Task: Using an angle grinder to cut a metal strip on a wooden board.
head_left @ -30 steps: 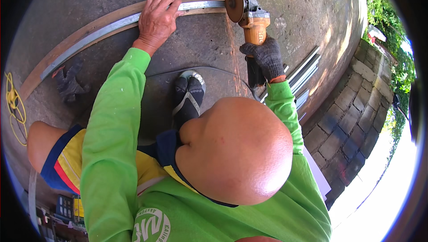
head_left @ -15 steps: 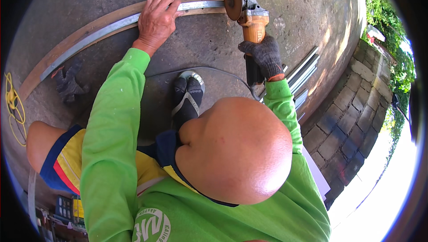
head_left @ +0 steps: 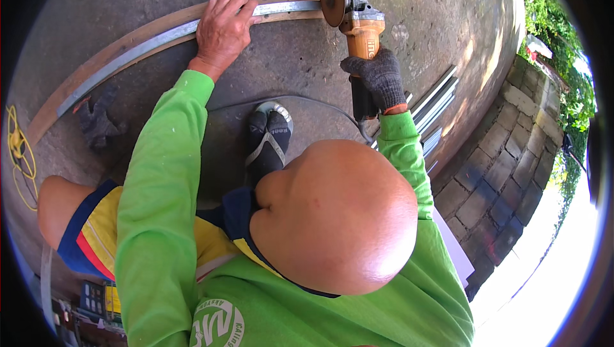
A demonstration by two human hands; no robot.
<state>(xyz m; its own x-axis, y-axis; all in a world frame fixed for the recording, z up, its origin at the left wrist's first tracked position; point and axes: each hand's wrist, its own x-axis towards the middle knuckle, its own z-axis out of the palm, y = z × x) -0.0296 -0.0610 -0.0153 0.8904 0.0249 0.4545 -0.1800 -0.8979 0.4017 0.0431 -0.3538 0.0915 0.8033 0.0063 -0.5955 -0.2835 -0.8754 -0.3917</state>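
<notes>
My bare left hand presses down on a long grey metal strip that lies along a wooden board on the concrete ground. My right hand, in a dark knit glove, grips the body of an orange angle grinder. Its brown cutting disc stands at the strip's right end. No sparks show. The grinder's black cord curves back past my sandalled foot.
A dark glove lies on the concrete at the left, near a coiled yellow cord. Several grey metal strips are stacked at the right beside a stone block kerb. Greenery grows beyond it.
Sparks fell from the disc a second ago and have stopped. The grinder has lifted slightly up and left. My left hand stays on the strip.
</notes>
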